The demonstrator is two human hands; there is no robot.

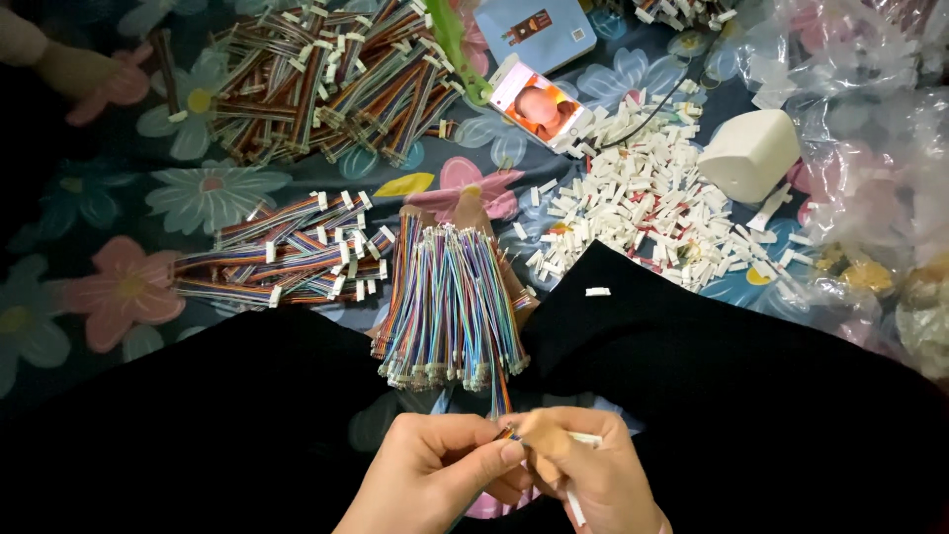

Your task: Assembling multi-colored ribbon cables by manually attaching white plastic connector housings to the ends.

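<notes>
Both hands meet near centre: left hand (pixel 435 473) and right hand (pixel 583 475) pinch one multicoloured wire strand (pixel 503 407). Loose wire bundle (pixel 450 307) lies just beyond, farther off.

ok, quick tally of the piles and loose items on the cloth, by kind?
Finished wire harness piles: 2
Loose wire bundle: 1
White connector heap: 1
Phone: 1
Blue booklet: 1
White box: 1
Total: 7
</notes>
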